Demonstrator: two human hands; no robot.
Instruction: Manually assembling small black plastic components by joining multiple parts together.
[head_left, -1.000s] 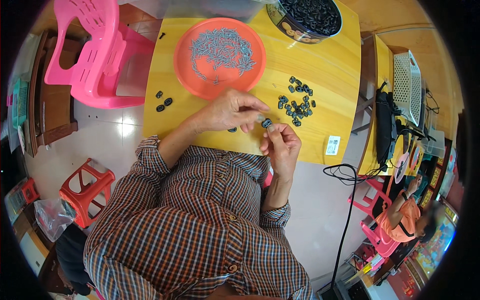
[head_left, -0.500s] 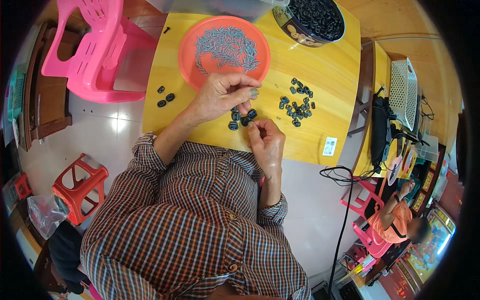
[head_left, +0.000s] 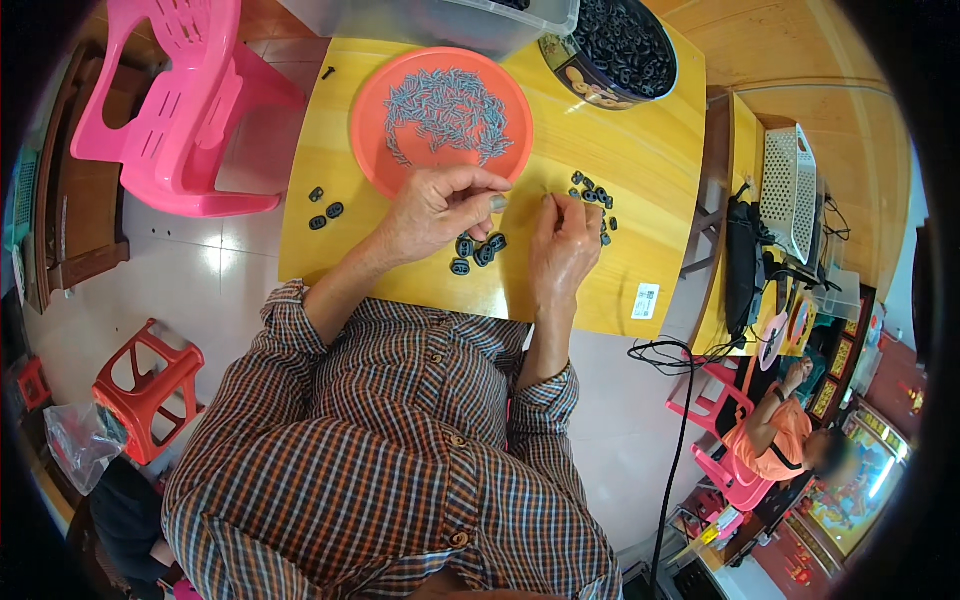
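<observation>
My left hand (head_left: 432, 215) hovers over the table at the near edge of a round orange-red plate (head_left: 368, 150). Its thumb and fingers are pinched together; whatever they hold is too small to make out. On the plate lies a heap of small grey screws (head_left: 450, 108). Below my left hand sits a cluster of black oval plastic pieces with holes (head_left: 484, 255). My right hand (head_left: 565, 250) is also closed, its fingertips beside a group of smaller black pieces (head_left: 592, 190), some of them hidden behind it. What it may grip is not visible.
Three black pieces (head_left: 318, 222) lie at the table's left. At the far side stand a clear plastic box (head_left: 430, 32) and a round tub (head_left: 610, 60) full of black parts. A white label (head_left: 645, 301) is near the right corner. A person (head_left: 770, 440) sits far right.
My right hand has moved from the near cluster of black pieces to the right, up to the smaller ones. My left hand stays near the plate. The view has shifted slightly.
</observation>
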